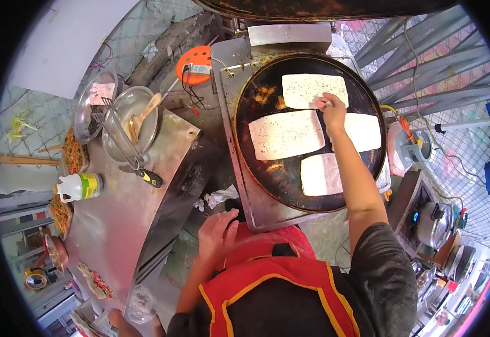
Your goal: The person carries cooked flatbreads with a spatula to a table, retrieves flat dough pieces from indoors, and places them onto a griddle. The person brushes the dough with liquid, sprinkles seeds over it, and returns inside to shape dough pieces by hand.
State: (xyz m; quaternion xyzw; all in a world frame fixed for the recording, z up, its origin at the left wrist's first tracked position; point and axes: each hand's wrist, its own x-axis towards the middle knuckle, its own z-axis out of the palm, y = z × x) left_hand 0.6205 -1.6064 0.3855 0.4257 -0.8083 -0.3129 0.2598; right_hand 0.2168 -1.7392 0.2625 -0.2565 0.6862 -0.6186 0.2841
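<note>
Four-sided pale dough sheets lie on a large round black griddle. My right hand is over the lower right edge of the far dough sheet, its fingers pinched together; what they hold is too small to make out. Dark, seed-like specks dot this sheet and the left dough sheet. The right dough sheet, partly behind my forearm, and the near dough sheet look mostly plain. My left hand hangs between the griddle stand and the steel table, fingers loosely apart, holding nothing visible.
On the steel table at left are metal pans with a wooden-handled brush, tongs, a yellow-black-handled tool and a white jug. A raised griddle lid tops the view. A pot stands right. Another person's arm shows lower left.
</note>
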